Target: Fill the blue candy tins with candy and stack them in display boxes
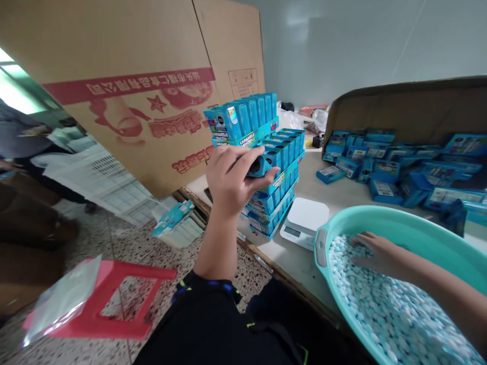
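My left hand (233, 175) is closed round a small blue candy box (258, 167), held at the side of the stacked display trays. These blue display trays (272, 190), full of upright boxes marked "CARAMELO MACIZO", rise in several layers on the table. My right hand (367, 248) rests in a turquoise basin (399, 215), its fingers apart and fingertips partly sunk among pale blue and white candies (395, 309). Whether any candies lie under that palm is hidden.
A white digital scale (306, 215) stands between the stack and basin. Many blue boxes (384, 170) lie heaped before a brown carton at the back right. A big printed carton (152, 76) stands behind left. A red stool (125, 299) is on the floor; a person (23, 132) is farther left.
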The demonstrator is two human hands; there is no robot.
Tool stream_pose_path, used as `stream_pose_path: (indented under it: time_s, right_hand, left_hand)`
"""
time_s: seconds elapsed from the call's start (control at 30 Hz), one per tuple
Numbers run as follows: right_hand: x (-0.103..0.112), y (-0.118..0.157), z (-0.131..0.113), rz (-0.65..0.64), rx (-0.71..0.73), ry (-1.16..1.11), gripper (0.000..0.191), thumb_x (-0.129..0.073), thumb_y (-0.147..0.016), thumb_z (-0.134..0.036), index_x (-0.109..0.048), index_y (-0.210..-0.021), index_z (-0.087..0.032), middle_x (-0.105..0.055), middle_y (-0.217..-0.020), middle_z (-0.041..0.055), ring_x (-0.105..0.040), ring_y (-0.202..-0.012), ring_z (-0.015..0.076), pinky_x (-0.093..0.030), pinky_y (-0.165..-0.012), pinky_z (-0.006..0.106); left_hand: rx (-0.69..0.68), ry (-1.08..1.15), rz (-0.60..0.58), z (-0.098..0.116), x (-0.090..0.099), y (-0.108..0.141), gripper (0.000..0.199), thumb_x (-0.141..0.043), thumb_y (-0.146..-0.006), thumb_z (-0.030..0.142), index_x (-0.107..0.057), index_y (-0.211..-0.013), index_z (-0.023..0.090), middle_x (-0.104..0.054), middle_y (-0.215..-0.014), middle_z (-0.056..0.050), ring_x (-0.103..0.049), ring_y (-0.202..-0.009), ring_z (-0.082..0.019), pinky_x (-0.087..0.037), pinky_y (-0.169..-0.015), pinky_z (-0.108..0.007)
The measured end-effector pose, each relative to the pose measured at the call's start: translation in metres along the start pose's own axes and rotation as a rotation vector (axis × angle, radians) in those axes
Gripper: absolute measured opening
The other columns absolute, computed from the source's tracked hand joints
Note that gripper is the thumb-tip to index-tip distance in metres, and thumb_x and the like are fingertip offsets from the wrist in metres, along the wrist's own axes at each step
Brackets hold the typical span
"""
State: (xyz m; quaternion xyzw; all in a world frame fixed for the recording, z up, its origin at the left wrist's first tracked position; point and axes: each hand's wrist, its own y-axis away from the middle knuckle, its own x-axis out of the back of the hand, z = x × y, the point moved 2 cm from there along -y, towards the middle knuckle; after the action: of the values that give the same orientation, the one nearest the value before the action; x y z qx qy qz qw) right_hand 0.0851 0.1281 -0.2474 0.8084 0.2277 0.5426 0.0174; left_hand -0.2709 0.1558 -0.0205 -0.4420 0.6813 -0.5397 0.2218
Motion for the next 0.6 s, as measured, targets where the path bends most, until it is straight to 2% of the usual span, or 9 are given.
stream_pose_path:
  time_s: [0.13,0.3,0.4,0.47,0.53,0.6]
  right_hand:
    - [0.002,0.001,-0.003,0.021,-0.018,-0.016,0.044,-0.055,-0.080,-0.055,-0.068,-0.109,-0.024,-0.065,-0.122,0.0121,-0.062,-0.110,0.0321,-0.049,-0.097,0.041]
    - [0.003,0.003,-0.003,0.081,0.032,-0.092,0.038,-0.054,-0.082,-0.049,-0.069,-0.107,-0.025,-0.068,-0.117,0.0123,-0.066,-0.106,0.0331,-0.051,-0.096,0.044]
    - [-0.011,-0.001,0.008,0.144,0.059,-0.095,0.041,-0.056,-0.077,-0.053,-0.071,-0.104,-0.026,-0.070,-0.112,0.0142,-0.068,-0.104,0.0371,-0.053,-0.095,0.049]
    - [-0.024,-0.008,0.019,0.240,0.054,-0.078,0.044,-0.055,-0.073,-0.060,-0.072,-0.099,-0.029,-0.071,-0.110,0.0146,-0.068,-0.104,0.0414,-0.054,-0.095,0.054]
    - [-0.037,-0.015,0.027,0.308,0.050,-0.049,0.041,-0.055,-0.071,-0.063,-0.072,-0.092,-0.033,-0.071,-0.108,0.0144,-0.069,-0.102,0.0437,-0.055,-0.093,0.059]
    - [-0.045,-0.018,0.029,0.326,0.047,0.017,0.030,-0.060,-0.071,-0.058,-0.072,-0.085,-0.035,-0.071,-0.095,0.0138,-0.071,-0.090,0.0427,-0.058,-0.085,0.060]
  left_hand:
    - [-0.051,0.067,-0.144,-0.015,-0.020,-0.003,0.049,-0.066,-0.086,0.065,-0.072,-0.112,0.024,-0.073,-0.093,-0.007,-0.064,-0.089,-0.021,-0.050,-0.082,-0.038]
    - [-0.122,0.142,-0.123,-0.025,-0.022,0.002,0.049,-0.068,-0.086,0.061,-0.069,-0.120,0.026,-0.072,-0.095,-0.005,-0.062,-0.088,-0.020,-0.050,-0.079,-0.036]
    - [-0.103,0.114,-0.137,-0.027,-0.021,0.006,0.047,-0.068,-0.087,0.059,-0.068,-0.121,0.027,-0.072,-0.096,-0.003,-0.064,-0.093,-0.019,-0.049,-0.084,-0.035]
    - [-0.085,0.075,-0.175,-0.026,-0.022,0.010,0.046,-0.066,-0.088,0.060,-0.068,-0.121,0.027,-0.072,-0.099,-0.003,-0.064,-0.097,-0.019,-0.049,-0.089,-0.036]
    - [-0.085,0.047,-0.247,-0.024,-0.023,0.016,0.047,-0.065,-0.088,0.062,-0.069,-0.120,0.027,-0.072,-0.102,-0.004,-0.063,-0.102,-0.019,-0.048,-0.093,-0.038]
    - [-0.098,0.046,-0.342,-0.021,-0.024,0.024,0.045,-0.063,-0.089,0.064,-0.069,-0.119,0.030,-0.072,-0.105,-0.004,-0.062,-0.105,-0.020,-0.047,-0.094,-0.039]
